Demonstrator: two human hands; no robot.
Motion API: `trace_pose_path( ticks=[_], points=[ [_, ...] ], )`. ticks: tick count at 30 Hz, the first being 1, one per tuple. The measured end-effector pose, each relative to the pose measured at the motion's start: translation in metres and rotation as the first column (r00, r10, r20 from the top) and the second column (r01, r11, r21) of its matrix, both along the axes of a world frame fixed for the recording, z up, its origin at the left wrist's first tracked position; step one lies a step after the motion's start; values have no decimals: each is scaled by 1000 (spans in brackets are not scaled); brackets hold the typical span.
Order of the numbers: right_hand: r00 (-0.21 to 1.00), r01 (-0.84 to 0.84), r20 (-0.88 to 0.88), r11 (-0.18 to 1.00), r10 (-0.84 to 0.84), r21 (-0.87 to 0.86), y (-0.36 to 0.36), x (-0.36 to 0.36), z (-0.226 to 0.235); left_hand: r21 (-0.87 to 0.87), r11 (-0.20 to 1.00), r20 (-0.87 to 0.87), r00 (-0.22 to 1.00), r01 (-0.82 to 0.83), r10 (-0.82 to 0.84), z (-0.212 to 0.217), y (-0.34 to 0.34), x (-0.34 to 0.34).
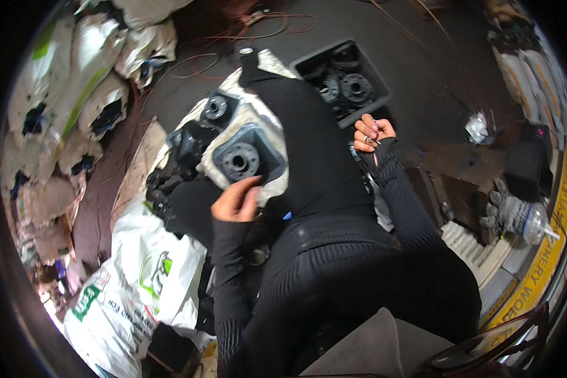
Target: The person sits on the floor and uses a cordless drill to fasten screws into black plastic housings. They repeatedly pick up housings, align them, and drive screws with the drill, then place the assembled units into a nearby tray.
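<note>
Head view: flanged part [240, 160] just above left hand [235, 201].

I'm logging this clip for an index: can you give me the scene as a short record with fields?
left hand: grips the edge of a dark square flanged part
right hand: raised, fingers pinched on a small metal piece, too small to tell
behind: black crate holding similar round flanged parts
left side: white printed sacks
right side: knit glove

Your right hand [373, 134] closes on something too small to identify (thin, metallic); your left hand [235, 200] hides the grey flanged part's [240, 160] near edge.
</note>
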State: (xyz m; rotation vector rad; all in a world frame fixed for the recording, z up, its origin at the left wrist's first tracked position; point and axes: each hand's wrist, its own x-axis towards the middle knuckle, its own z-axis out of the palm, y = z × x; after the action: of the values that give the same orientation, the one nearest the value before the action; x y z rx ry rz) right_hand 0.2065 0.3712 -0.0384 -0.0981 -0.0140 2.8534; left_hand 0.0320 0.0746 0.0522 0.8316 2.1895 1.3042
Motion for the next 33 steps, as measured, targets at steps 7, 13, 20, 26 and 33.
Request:
trace_pose_path(
  ticks=[7,13,20,26,33],
  points=[
    [942,-326,153,926,300,190,-111,-77,45,116,983,-151,980,145,-127,19,45,21],
    [834,-523,236,851,499,48,-156,-90,21,-68,997,-103,994,-40,33,-4,3,27],
    [831,-492,243,865,501,-101,-174,-105,5,-72,996,-153,988,-46,35,-10,0,30],
    [794,-471,412,881,447,-49,-175,-111,1,-1,1000,-49,999,-17,17,-7,0,19],
    [833,-515,407,794,375,324,-155,-115,-21,-39,935,433,838,-351,333,-37,-26,-59]
  ],
)
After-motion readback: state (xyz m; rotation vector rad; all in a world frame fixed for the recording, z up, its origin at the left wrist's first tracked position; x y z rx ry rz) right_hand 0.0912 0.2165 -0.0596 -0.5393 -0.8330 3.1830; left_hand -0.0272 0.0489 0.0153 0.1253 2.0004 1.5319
